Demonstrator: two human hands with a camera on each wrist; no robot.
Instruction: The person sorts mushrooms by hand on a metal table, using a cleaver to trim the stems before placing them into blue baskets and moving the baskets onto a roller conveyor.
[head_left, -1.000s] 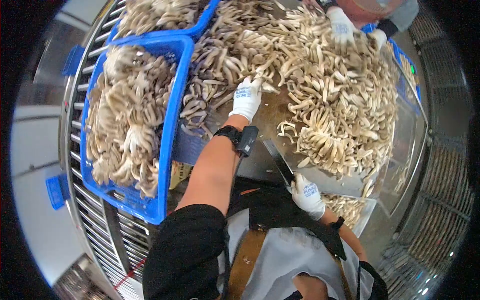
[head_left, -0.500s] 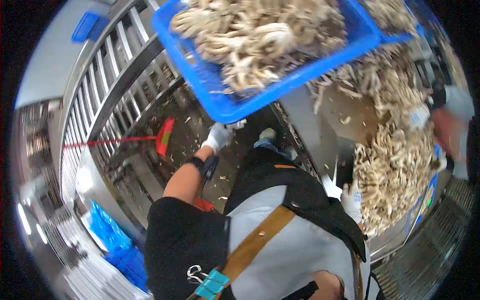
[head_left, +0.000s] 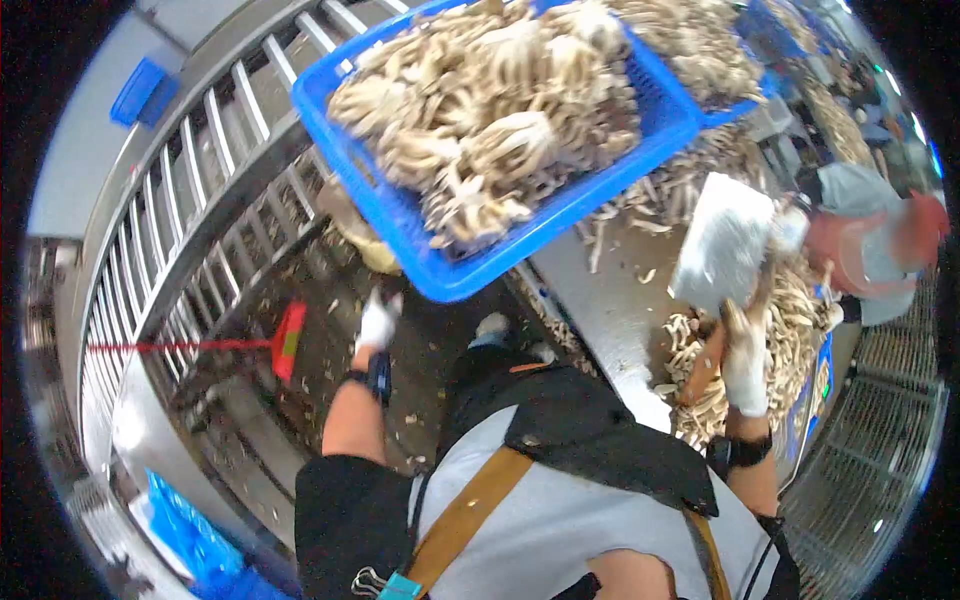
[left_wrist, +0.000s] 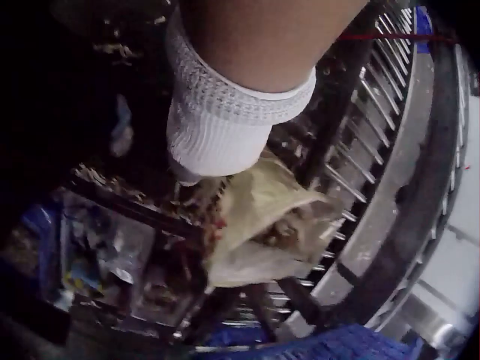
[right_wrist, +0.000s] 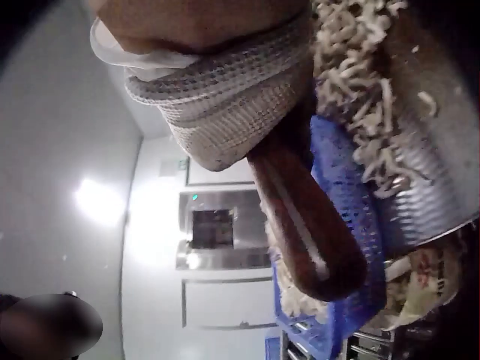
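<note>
My gloved right hand (head_left: 745, 365) grips the wooden handle (right_wrist: 307, 225) of a cleaver (head_left: 722, 240). Its broad shiny blade is raised over the metal table, in front of the mushroom heap (head_left: 800, 370). Down at the left, my gloved left hand (head_left: 378, 318) hangs over the littered floor, below the corner of a blue basket (head_left: 455, 280). Clusters of mushrooms (head_left: 500, 120) fill that basket. In the left wrist view the white glove (left_wrist: 217, 135) overlaps a pale open sack (left_wrist: 262, 202), and most of the fingers are hidden. Nothing shows in the left hand.
A second blue basket (head_left: 740, 110) of mushrooms stands behind the first. The metal table (head_left: 610, 310) lies to my right, with another person (head_left: 870, 240) across it. Roller rails (head_left: 230, 190) run along the left. A red-handled floor tool (head_left: 287, 342) lies near them.
My left hand has left the mushrooms on the table and moved down and left beside the basket. My right hand has lifted the cleaver and turned it. The view has swung left.
</note>
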